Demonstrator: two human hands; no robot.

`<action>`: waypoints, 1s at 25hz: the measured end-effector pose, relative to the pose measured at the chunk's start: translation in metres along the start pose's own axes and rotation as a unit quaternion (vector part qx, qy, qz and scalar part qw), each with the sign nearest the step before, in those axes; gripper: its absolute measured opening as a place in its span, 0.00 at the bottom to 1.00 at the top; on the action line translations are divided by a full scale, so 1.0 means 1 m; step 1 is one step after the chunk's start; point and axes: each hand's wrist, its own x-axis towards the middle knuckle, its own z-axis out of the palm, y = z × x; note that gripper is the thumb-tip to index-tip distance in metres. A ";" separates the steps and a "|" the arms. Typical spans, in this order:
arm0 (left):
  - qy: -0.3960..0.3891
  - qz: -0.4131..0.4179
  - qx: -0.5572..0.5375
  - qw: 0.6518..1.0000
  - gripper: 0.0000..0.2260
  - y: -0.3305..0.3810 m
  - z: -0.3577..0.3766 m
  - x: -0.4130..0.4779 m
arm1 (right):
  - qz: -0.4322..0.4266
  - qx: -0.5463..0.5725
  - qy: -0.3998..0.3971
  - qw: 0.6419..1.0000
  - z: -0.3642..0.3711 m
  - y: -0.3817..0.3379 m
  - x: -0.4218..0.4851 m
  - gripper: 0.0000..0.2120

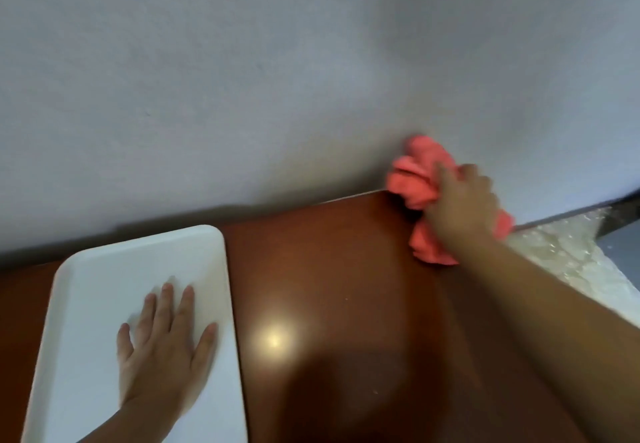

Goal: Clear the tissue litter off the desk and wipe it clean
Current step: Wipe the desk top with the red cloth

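The pink cloth [415,183] is bunched into a loose wad at the far right corner of the desk [329,269], right where the wood meets the wall [242,79]. Its long axis runs from the wall back toward you, leaning a little to the right at the near end. The far end rises against the wall and the near end lies flat on the desk top. A smaller fold sticks out to the right, past the desk's edge.

Your right hand [464,200] lies over the middle of the wad, knuckles up and fingers curled down into the fabric, gripping it. The hand is blurred, so you cannot make out the single fingers. Your forearm crosses the right side of the desk on a diagonal.

Your left hand [162,345] rests palm down on a white tray [138,262], fingers straight and spread and pointing away from you. The tray is a rounded rectangle on the left part of the desk. Its long axis runs from you toward the wall, with the far end tipped slightly right.

Between the hands the glossy red-brown wood shows a round glare spot [273,338] and two tiny pale specks [347,299], too small to identify. A pale crumpled sheet [561,252] lies just right of the desk.
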 end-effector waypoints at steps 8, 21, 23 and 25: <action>0.028 0.042 -0.019 0.999 0.33 0.026 0.001 0.000 | -0.101 0.177 -0.203 0.958 0.011 -0.106 -0.155 0.32; 0.064 0.018 -0.049 0.997 0.23 0.047 -0.026 -0.039 | -0.048 0.098 -0.120 0.987 -0.047 -0.050 -0.174 0.26; 0.056 0.001 -0.143 0.988 0.29 0.043 -0.013 -0.065 | -0.133 0.140 -0.230 0.954 -0.041 -0.104 -0.247 0.28; 0.018 0.018 -0.134 0.991 0.29 0.040 -0.004 -0.093 | -0.123 0.151 -0.276 0.941 -0.030 -0.107 -0.273 0.31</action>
